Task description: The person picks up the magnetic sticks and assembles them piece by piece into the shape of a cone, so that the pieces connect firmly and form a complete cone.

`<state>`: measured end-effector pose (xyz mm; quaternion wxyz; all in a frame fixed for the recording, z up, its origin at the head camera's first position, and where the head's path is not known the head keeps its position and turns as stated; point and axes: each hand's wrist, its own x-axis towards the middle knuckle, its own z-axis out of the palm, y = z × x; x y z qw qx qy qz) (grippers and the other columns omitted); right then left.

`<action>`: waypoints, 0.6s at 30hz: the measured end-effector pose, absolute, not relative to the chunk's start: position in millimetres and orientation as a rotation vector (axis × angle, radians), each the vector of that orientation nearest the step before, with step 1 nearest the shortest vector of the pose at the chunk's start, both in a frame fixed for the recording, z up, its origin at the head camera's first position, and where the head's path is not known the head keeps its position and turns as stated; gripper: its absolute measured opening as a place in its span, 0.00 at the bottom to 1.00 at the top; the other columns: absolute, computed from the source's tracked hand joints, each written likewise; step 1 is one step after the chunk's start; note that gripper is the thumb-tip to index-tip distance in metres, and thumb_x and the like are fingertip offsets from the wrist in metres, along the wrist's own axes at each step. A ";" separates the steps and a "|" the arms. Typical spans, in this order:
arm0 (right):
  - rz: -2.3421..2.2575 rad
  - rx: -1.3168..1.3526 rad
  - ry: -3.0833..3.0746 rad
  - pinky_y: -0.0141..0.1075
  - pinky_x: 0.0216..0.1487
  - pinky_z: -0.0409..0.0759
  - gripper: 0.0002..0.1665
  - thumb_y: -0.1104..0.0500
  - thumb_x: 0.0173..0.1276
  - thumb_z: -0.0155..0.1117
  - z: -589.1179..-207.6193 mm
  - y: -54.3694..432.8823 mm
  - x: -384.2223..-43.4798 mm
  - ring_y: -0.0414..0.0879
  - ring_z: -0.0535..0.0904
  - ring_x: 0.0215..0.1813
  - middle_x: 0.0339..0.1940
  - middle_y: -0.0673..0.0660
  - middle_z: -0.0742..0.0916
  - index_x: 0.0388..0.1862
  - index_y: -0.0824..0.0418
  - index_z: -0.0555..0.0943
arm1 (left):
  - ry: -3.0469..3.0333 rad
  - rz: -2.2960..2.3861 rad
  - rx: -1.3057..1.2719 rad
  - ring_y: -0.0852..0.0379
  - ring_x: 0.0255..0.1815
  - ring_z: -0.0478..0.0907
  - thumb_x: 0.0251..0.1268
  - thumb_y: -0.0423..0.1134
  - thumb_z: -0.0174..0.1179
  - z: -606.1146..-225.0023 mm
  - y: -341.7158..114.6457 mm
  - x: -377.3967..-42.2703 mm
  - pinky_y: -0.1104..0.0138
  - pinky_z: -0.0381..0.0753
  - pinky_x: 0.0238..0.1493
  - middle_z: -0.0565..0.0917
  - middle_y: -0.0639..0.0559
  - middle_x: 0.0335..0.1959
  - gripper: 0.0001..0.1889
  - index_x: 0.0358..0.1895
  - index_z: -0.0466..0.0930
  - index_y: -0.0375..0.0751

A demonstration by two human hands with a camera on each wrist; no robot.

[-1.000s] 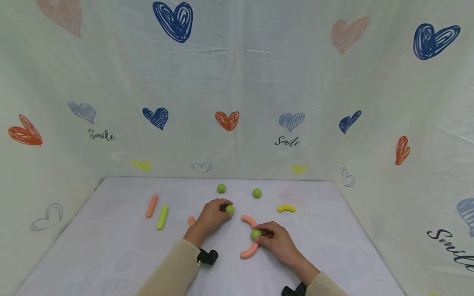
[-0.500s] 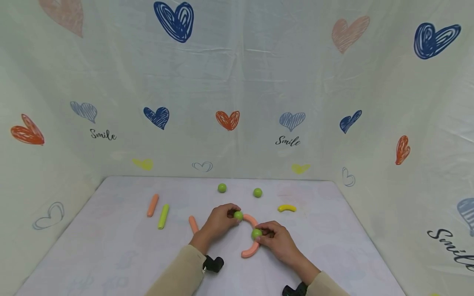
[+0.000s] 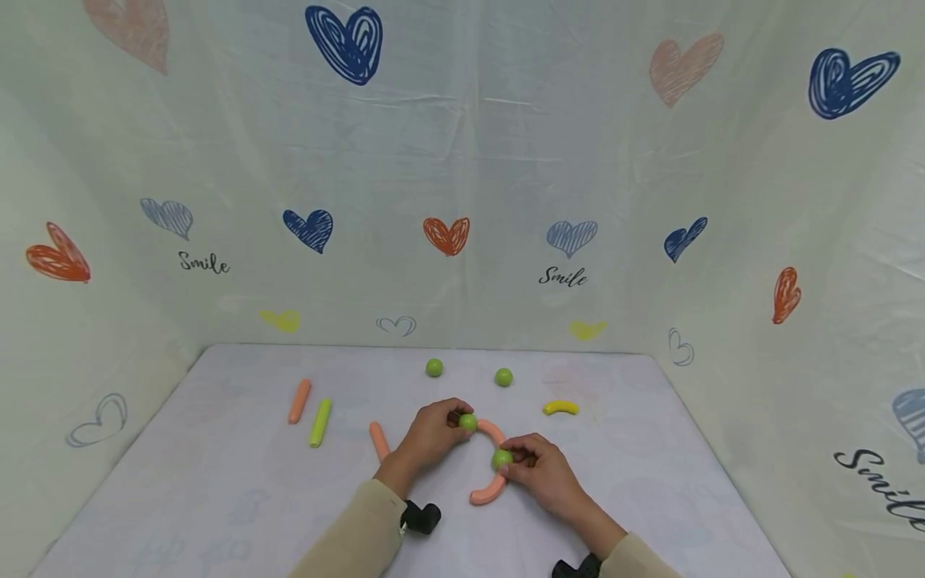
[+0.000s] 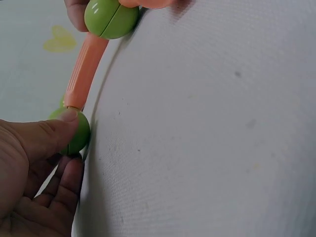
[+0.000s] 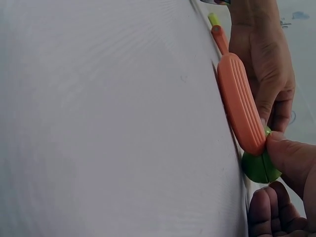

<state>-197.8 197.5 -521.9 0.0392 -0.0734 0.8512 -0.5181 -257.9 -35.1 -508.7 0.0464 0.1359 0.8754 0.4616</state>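
My left hand pinches a green ball between thumb and fingers. In the left wrist view this ball meets the end of a curved orange rod. At that rod's other end, my right hand pinches a second green ball. From the second ball another curved orange rod extends toward the near side, its far end loose on the table. The right wrist view shows this nearer rod touching the ball, its ribbed side visible. My fingers partly cover both balls.
Two loose green balls, one left and one right, lie at the table's back. A curved yellow rod lies at right. At left are a straight orange rod and a yellow-green rod. My left forearm partly hides another orange rod.
My left hand has carried its green ball rightward and nearer, up to the end of the farther curved orange rod. My right hand has stayed in place, holding its ball.
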 end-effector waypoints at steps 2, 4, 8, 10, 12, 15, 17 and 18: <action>-1.577 -0.221 2.614 0.28 0.39 0.79 0.19 0.57 0.63 0.81 -522.3 197.1 -197.1 0.39 0.79 0.38 0.44 0.53 0.84 0.51 0.58 0.88 | 2.668 1.404 0.417 0.57 0.47 0.82 0.67 0.33 0.72 -507.7 -34.4 -257.8 0.59 0.84 0.52 0.87 0.52 0.46 0.14 0.54 0.86 0.43; -1.566 -0.220 2.620 0.29 0.38 0.79 0.19 0.57 0.62 0.82 -522.7 196.6 -196.3 0.40 0.79 0.38 0.43 0.53 0.84 0.51 0.58 0.88 | 2.669 1.400 0.428 0.56 0.47 0.82 0.66 0.32 0.72 -507.2 -33.4 -257.9 0.59 0.84 0.52 0.87 0.52 0.46 0.15 0.54 0.86 0.43; -1.552 -0.228 2.627 0.29 0.38 0.78 0.20 0.56 0.61 0.83 -523.0 196.2 -193.6 0.41 0.77 0.38 0.43 0.53 0.83 0.50 0.57 0.87 | 2.682 1.384 0.477 0.55 0.47 0.83 0.66 0.31 0.72 -507.5 -30.5 -258.5 0.59 0.85 0.51 0.88 0.51 0.47 0.15 0.55 0.86 0.42; -1.552 -0.232 2.627 0.29 0.38 0.77 0.20 0.56 0.61 0.83 -522.8 196.1 -191.9 0.41 0.77 0.38 0.42 0.53 0.83 0.50 0.57 0.87 | 2.683 1.379 0.492 0.55 0.48 0.84 0.66 0.31 0.72 -507.9 -28.8 -258.4 0.58 0.85 0.52 0.88 0.50 0.47 0.16 0.55 0.86 0.42; -1.552 -0.235 2.627 0.29 0.38 0.77 0.20 0.56 0.61 0.83 -522.6 196.3 -190.3 0.40 0.77 0.38 0.42 0.53 0.82 0.50 0.57 0.87 | 2.677 1.376 0.497 0.54 0.49 0.84 0.66 0.31 0.71 -508.4 -26.9 -258.1 0.58 0.85 0.53 0.88 0.50 0.48 0.16 0.56 0.86 0.42; -1.552 -0.240 2.634 0.28 0.38 0.78 0.19 0.56 0.61 0.82 -521.8 196.7 -187.7 0.39 0.77 0.38 0.42 0.53 0.82 0.49 0.57 0.87 | 2.669 1.374 0.502 0.55 0.50 0.83 0.66 0.30 0.71 -509.1 -23.9 -258.0 0.58 0.85 0.53 0.88 0.49 0.50 0.17 0.57 0.87 0.43; -1.546 -0.242 2.645 0.28 0.38 0.78 0.18 0.56 0.62 0.82 -521.2 196.9 -186.1 0.38 0.77 0.37 0.41 0.52 0.82 0.49 0.56 0.87 | 2.674 1.368 0.513 0.55 0.49 0.82 0.66 0.30 0.71 -509.8 -22.0 -258.3 0.59 0.84 0.53 0.86 0.49 0.50 0.17 0.57 0.87 0.42; -1.543 -0.242 2.652 0.28 0.38 0.78 0.17 0.56 0.62 0.82 -520.7 197.0 -185.3 0.38 0.76 0.37 0.41 0.52 0.82 0.48 0.56 0.87 | 2.677 1.367 0.517 0.55 0.49 0.82 0.66 0.29 0.71 -510.2 -21.2 -258.5 0.60 0.84 0.52 0.85 0.49 0.50 0.17 0.56 0.87 0.42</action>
